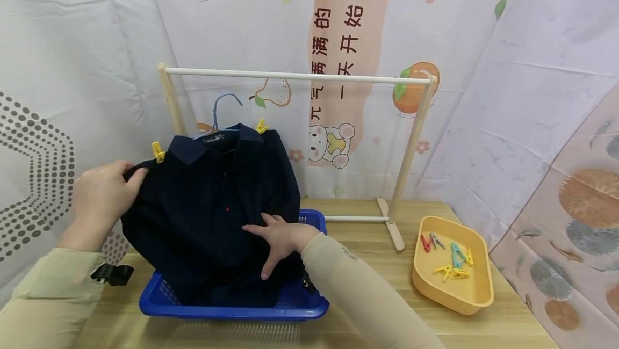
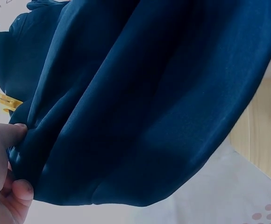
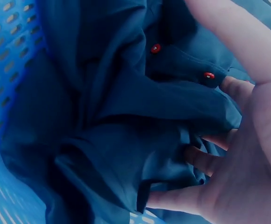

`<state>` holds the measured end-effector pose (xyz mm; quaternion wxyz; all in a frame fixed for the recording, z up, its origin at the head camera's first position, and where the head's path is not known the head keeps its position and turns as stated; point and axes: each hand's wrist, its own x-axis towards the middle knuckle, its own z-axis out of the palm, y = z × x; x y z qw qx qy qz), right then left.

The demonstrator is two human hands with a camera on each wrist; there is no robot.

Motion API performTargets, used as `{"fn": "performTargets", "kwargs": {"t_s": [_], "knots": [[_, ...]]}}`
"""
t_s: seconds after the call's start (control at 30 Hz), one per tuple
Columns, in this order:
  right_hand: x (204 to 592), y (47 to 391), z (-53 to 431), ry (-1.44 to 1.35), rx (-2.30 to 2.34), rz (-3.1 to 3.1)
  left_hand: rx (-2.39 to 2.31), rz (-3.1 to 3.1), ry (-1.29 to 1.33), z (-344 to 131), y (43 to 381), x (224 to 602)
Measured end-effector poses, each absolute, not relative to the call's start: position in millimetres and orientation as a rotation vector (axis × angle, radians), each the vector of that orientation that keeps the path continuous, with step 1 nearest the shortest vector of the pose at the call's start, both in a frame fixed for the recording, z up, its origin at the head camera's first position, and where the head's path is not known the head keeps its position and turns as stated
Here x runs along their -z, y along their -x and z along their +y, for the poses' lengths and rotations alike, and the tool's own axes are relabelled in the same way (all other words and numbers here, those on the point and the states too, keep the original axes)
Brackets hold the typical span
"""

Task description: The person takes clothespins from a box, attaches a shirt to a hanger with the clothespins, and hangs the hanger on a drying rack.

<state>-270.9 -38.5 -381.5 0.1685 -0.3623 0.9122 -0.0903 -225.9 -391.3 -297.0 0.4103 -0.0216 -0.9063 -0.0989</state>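
A dark navy shirt [image 1: 198, 215] with red buttons hangs on a blue wire hanger [image 1: 215, 110], its lower part lying in a blue basket [image 1: 232, 313]. Yellow clothespins grip it at both shoulders, one at the left [image 1: 158, 152] and one at the right [image 1: 261, 126]. My left hand [image 1: 103, 190] pinches the cloth at the left shoulder, just beside that clothespin; the left wrist view shows thumb and fingers on the fabric [image 2: 126, 116]. With fingers spread, my right hand [image 1: 285, 239] touches the lower front of the shirt. In the right wrist view its fingertips [image 3: 203, 158] are partly hidden in the folds.
Behind the shirt stands a drying rack with a white rail [image 1: 300, 75] and wooden posts [image 1: 411, 150]. A yellow tray [image 1: 452, 298] on the right of the wooden table [image 1: 367, 284] holds several coloured clothespins [image 1: 456, 255]. Printed curtains enclose the back and sides.
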Motion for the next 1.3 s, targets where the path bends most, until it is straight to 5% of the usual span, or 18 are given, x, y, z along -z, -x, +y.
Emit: {"fn": "performTargets", "kwargs": {"t_s": [1.3], "knots": [[425, 261, -63, 1.158, -0.350, 2.627, 0.206, -2.316, 0.166, -385, 227, 309]]}}
